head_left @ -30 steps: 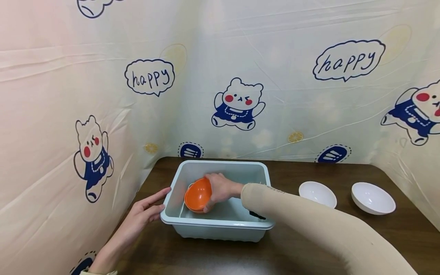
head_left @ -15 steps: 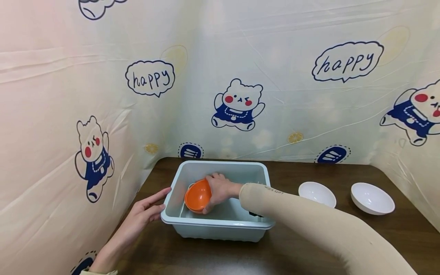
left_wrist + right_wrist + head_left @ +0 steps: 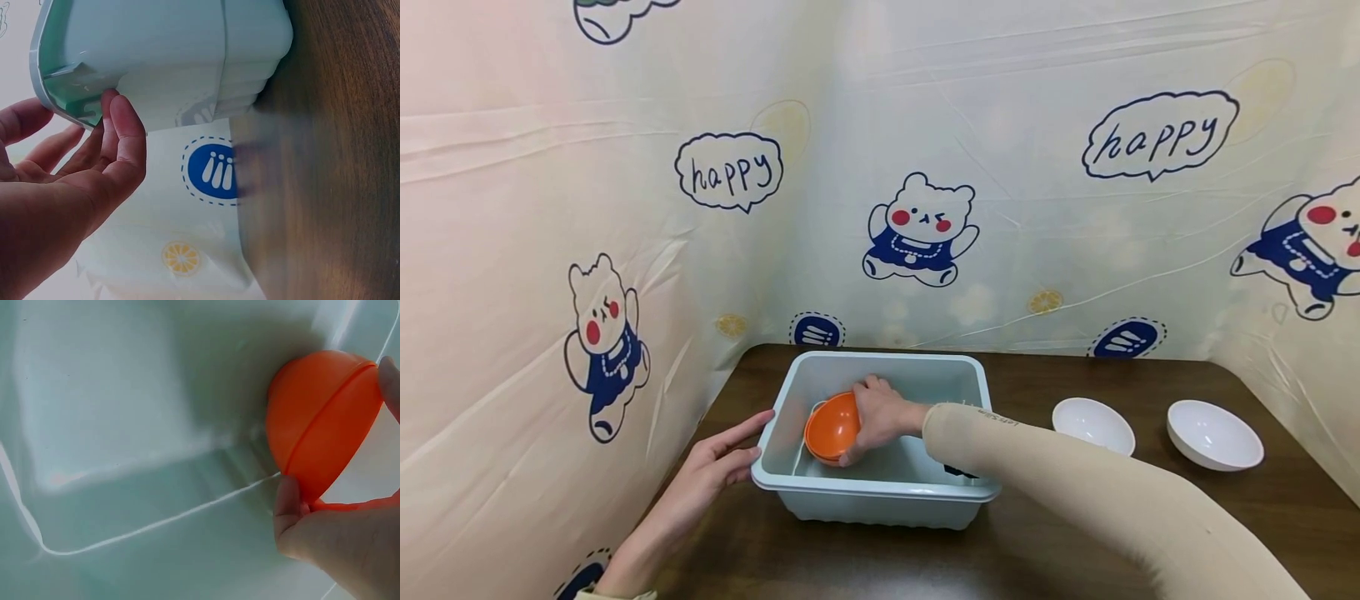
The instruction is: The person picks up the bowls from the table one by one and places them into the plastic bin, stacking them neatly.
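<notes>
While the left hand (image 3: 709,467) touches the tub (image 3: 876,505) at its nine o'clock rim, its fingers are apart and lightly bent, not wrapped round the edge. Inside the tub, at nine o'clock from its middle, an orange bowl (image 3: 831,430) lies tilted, with what looks like a second orange bowl (image 3: 305,403) nested beneath it. Both are probably light, stiff plastic, rather slippery and unlikely to break. The right hand (image 3: 882,414) is clamped on the orange bowl from three o'clock, fingers near one and thumb near five. That seems a sound hold; pinching both rims together should keep the pair from sliding apart. At three o'clock from the tub, a nearer white bowl (image 3: 1090,419), partly hidden by the sleeve (image 3: 1037,450), and a farther white bowl (image 3: 1216,434) rest on the table (image 3: 842,560); both look glossy and rigid, best taken by the rim.
</notes>
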